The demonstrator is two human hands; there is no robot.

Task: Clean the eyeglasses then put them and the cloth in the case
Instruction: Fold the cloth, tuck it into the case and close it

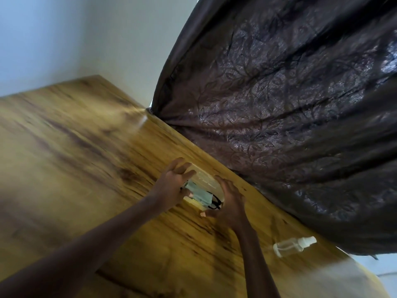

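The clear case point(206, 179) lies on the desk point(86, 168) near the far edge, by the curtain point(279, 104). The pale cloth point(198, 193) and dark-framed eyeglasses point(216, 203) are inside it. The cloth looks soft and light. The glasses are probably fragile, so I would hold the stiff case by its ends. The left hand point(171, 183) is at one end with its fingers spread wide. The right hand point(229, 201) cups the other end, though I cannot tell if it grips. The hands and motion blur hide the lid's position and most of the frame.

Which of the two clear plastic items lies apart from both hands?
The spray bottle, lying on its side alone near the curtain; the clear case sits between the left hand and right hand.
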